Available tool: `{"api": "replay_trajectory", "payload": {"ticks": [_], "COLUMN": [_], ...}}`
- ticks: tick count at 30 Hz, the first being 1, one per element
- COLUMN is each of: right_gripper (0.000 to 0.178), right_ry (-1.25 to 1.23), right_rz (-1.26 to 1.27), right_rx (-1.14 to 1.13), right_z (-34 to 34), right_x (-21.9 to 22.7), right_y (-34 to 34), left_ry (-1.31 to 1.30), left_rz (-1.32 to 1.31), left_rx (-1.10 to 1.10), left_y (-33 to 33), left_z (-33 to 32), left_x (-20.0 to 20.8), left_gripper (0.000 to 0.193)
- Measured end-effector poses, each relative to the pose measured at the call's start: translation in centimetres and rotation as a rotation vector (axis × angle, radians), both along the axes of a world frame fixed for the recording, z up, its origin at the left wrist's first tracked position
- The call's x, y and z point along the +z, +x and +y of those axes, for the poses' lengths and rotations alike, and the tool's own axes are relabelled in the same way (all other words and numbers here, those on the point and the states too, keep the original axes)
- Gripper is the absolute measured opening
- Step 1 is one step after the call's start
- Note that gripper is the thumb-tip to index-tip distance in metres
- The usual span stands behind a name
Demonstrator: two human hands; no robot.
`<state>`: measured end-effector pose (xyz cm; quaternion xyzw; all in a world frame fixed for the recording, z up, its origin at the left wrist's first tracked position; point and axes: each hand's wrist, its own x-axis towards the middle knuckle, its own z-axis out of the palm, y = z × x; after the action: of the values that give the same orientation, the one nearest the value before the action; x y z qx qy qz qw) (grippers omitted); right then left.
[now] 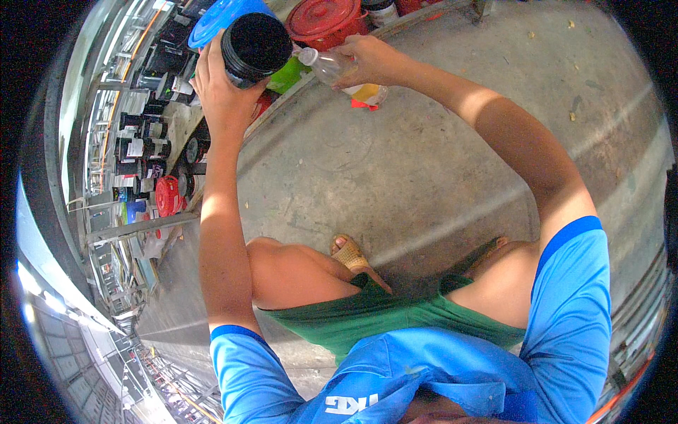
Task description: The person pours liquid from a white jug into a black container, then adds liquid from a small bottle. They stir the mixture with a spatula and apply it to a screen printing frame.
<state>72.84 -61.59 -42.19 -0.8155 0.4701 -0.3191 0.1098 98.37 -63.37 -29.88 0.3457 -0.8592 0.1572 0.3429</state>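
Observation:
My left hand [220, 95] is wrapped round a black plastic jar [244, 74], which has no lid on and a ridged rim. The jar tilts so its dark mouth faces me; what lies inside is too dark to tell. My right hand [367, 60] grips a clear plastic bottle [326, 65] lying nearly sideways, with its neck close to the jar's mouth. A yellow and white patch shows on the bottle's lower part, and a bit of red beneath it. Whether anything flows from the bottle cannot be made out.
Beyond the jar stand a blue tub [226, 18] and a red lidded bucket [325, 21]. Something bright green [286, 76] sits beside the jar. Shelving on the left holds several black jars [143, 148] and a red container [168, 196]. Concrete floor [438, 155] stretches to the right.

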Motion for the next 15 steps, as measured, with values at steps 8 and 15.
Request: {"api": "replay_trajectory", "payload": {"ticks": [8, 15], "right_gripper": [0.077, 0.077], "right_ry": [0.032, 0.079], "right_rz": [0.007, 0.023], "right_rx": [-0.037, -0.042], "right_z": [0.04, 0.31], "right_x": [0.01, 0.43], "right_y": [-0.01, 0.09], "left_ry": [-0.016, -0.015], "left_rz": [-0.005, -0.004], "left_rx": [0.010, 0.009], "left_y": [-0.04, 0.06], "left_z": [0.21, 0.24], "left_x": [0.09, 0.07], "left_gripper": [0.104, 0.105]}}
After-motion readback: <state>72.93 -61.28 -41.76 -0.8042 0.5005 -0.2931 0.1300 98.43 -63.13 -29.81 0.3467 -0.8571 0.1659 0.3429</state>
